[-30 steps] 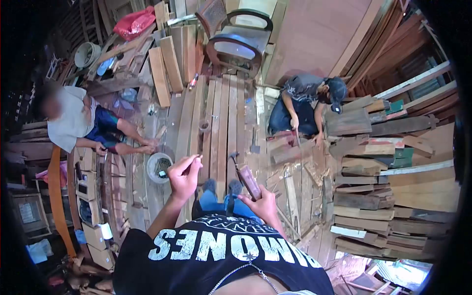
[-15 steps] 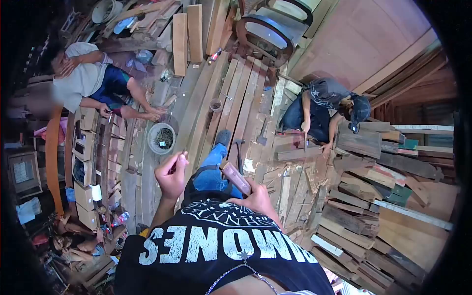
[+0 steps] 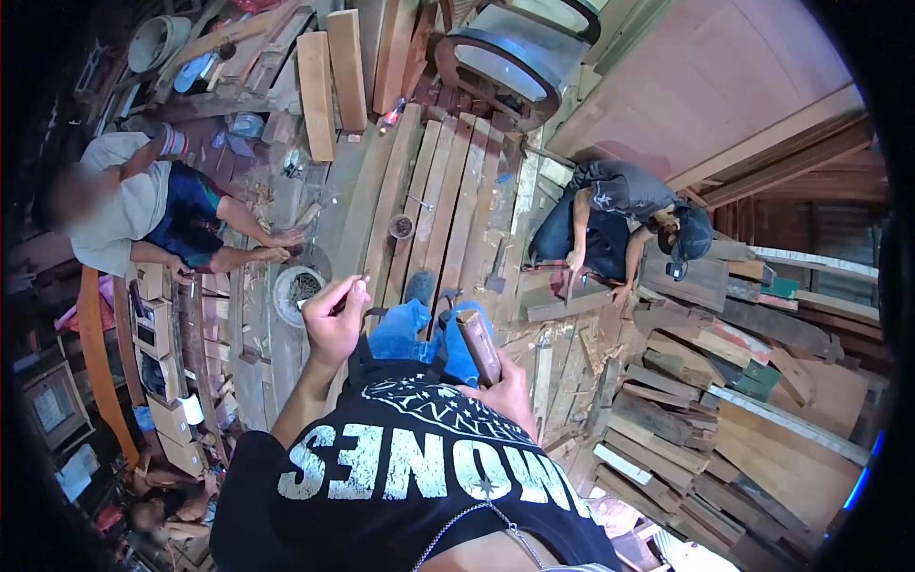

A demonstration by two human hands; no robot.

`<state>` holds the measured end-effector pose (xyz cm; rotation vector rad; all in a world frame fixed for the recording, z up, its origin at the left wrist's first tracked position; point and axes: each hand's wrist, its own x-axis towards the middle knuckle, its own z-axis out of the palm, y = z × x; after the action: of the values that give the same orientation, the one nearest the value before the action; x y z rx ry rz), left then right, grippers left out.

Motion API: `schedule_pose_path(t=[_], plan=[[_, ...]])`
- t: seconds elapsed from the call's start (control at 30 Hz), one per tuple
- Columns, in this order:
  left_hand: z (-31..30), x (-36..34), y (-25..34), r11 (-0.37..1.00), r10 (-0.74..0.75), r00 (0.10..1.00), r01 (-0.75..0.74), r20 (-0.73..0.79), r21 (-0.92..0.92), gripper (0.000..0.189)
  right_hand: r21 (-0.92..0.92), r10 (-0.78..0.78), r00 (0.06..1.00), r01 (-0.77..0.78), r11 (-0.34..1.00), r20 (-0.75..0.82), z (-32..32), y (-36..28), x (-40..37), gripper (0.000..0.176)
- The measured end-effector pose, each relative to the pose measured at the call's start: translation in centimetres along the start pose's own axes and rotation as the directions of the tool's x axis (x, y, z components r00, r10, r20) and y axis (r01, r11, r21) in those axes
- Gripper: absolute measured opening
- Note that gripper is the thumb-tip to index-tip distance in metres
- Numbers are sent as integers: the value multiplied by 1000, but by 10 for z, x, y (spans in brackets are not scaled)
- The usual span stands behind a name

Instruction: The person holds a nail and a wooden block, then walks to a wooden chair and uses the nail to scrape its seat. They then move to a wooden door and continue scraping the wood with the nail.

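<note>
My right hand (image 3: 511, 393) is closed round the lower end of a reddish-brown wooden block (image 3: 478, 347), held tilted above my jeans. Thumb and fingers of my left hand (image 3: 335, 320) are pinched together; whatever small thing sits between them, if any, I cannot make out. Just beyond that hand stands a pale bucket (image 3: 278, 303) with dark contents. A small cup (image 3: 401, 227) rests on long wooden planks (image 3: 443, 195) farther ahead, a thin metal tool (image 3: 419, 203) beside it.
At right a crouching person (image 3: 620, 214) works on a board (image 3: 570, 303) near stacked offcuts (image 3: 686, 419). Another person (image 3: 157, 200) sits at left. Upright boards (image 3: 316, 95) and a framed oval-backed chair (image 3: 500, 71) stand ahead.
The block has swung more upright in my right hand. My left hand has risen slightly, still pinched. The seated person's hand has left their face, and my view has shifted.
</note>
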<state>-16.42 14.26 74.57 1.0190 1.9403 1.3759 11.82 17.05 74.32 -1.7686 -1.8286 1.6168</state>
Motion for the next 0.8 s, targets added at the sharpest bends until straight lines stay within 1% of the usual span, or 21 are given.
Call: schedule_pose_path(t=[0.03,0.07,0.13,0.17,0.27,0.3,0.33,0.4,0.47,0.53,0.57,0.6,0.67,0.73,0.77,0.8], plan=[[3,7,0,999,-3,1000,3,-5,-40,17,14,22,1000,-22,1000,-10,-3,-11,4,72],[6,14,-1,999,0,1000,0,-2,-37,17,49,17,1000,-17,999,-6,-3,-8,10,71],[14,27,-4,1000,14,1000,-14,22,-13,17,99,60,998,-61,993,16,-3,-6,22,70],[18,32,-7,1000,-6,999,6,38,-8,17,120,30,1000,-29,992,0,-2,0,31,69],[31,55,-4,999,-37,996,37,82,3,17,111,48,999,-47,993,-6,-10,-11,52,69],[36,66,-4,1000,6,998,-7,58,13,18,100,78,997,-79,992,13,-19,-24,61,69],[39,77,-4,1000,11,997,-12,72,17,18,113,84,996,-84,990,5,-23,-28,73,69],[45,98,-5,999,10,999,-11,38,52,18,133,118,992,-123,984,45,-36,-33,98,68],[57,122,-7,998,-7,1000,6,15,54,17,159,102,993,-111,981,62,-50,-33,134,67],[78,153,-2,991,-95,994,100,-52,84,17,207,-64,998,61,976,4,-61,-26,179,67],[88,166,-7,988,-127,990,132,-65,84,18,222,-13,993,-12,975,113,-73,-29,200,68],[108,181,-9,988,-148,979,152,-137,19,17,91,27,974,-48,995,224,-91,-38,223,67],[135,222,7,988,-1,1000,-2,22,155,15,50,-42,965,30,998,259,-109,-39,258,68],[162,251,22,985,-71,995,58,75,164,13,61,-25,960,9,998,278,-134,-57,285,68],[168,266,32,973,-126,984,99,122,208,13,47,25,954,-41,998,300,-149,-68,297,68],[175,277,32,972,-144,983,119,116,202,13,59,29,955,-49,997,297,-157,-68,310,68]])
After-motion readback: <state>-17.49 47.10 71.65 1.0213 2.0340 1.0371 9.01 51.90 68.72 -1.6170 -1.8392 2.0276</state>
